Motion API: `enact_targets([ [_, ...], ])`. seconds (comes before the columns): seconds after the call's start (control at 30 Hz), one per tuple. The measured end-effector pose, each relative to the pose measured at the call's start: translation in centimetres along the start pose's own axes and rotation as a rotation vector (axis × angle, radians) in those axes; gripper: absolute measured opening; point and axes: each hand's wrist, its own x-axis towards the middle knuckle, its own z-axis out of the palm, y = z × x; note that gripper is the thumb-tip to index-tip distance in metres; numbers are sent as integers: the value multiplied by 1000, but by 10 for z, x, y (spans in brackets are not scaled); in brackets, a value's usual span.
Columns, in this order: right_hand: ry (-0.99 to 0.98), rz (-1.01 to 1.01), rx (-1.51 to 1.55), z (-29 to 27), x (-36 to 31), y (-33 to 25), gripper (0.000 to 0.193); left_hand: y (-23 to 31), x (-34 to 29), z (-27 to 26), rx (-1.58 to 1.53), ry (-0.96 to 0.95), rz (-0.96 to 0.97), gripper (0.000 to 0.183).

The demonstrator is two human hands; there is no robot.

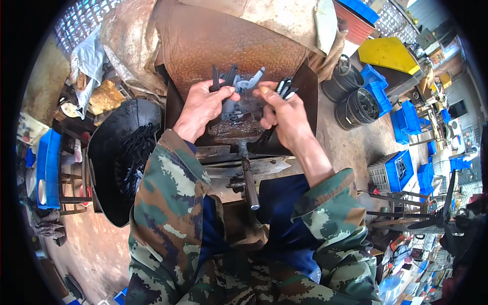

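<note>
Left hand: left hand (202,105) up at the metal housing, its fingers (227,93) pinching dark flat metal parts (230,76), which stick up past the thumb.
Right hand: right hand (288,113) opposite, slightly apart from the left; fingers curled around a bunch of dark toothed parts (282,87), tips showing above the index finger.
Between hands: one pale grey toothed part (252,80), tilted up to the right; can't tell which hand supports it, or whether it rests on something.
Housing: dark sheet-metal walls (304,94) either side; brown crinkled sheet (229,43) behind, pale cloth (269,18) draped over its top.
Below hands: grimy rust-brown block (236,129), with a round metal bar (249,180) running from it toward the person.
Left bin: black tub (107,180), left of the left forearm, holding a heap of dark slim parts (136,152).
Right side: two black buckets (351,113) on the floor (333,152), blue crates beyond, yellow panel (389,55) above.
Sleeves: camouflage (173,188), both forearms.
</note>
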Motion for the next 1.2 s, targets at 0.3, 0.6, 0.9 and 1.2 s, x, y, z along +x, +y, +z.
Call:
enact_targets([
  [0.3,1,-91,-65,18,3,12,12,-1,-9,-9,-178,-68,32,30],
  [0.6,-100,-67,-89,5,3,11,16,-50,25,-71,52,17,-103,25],
  [0.9,14,-30,65,-18,4,-1,22,-57,34,-50,145,-68,-116,24],
  [1.2,-2,37,90,-23,2,-6,23,-54,35,-54,71,-60,-221,36],
])
